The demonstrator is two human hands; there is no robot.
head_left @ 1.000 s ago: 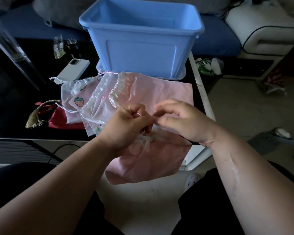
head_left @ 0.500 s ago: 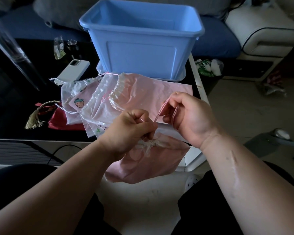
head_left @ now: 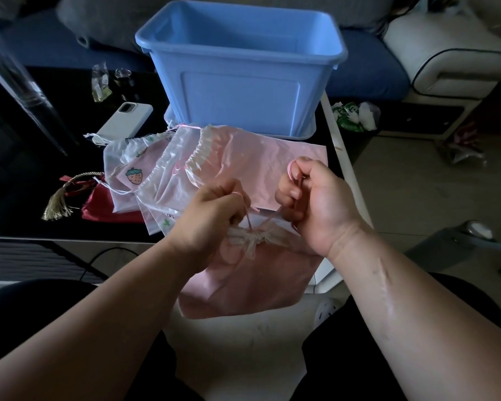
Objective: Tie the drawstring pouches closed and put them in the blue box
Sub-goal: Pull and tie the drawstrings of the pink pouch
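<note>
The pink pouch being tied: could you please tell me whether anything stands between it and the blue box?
Nothing visible blocks the way. Between the pink pouch and the blue box only the other pouches lie flat on the table, and the box's top is open.

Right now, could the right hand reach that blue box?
Probably yes, once it lets go: the right hand has the pink cord looped round its fingers, tying the pink pouch. The blue box stands open just beyond, with only flat pouches lying between.
</note>
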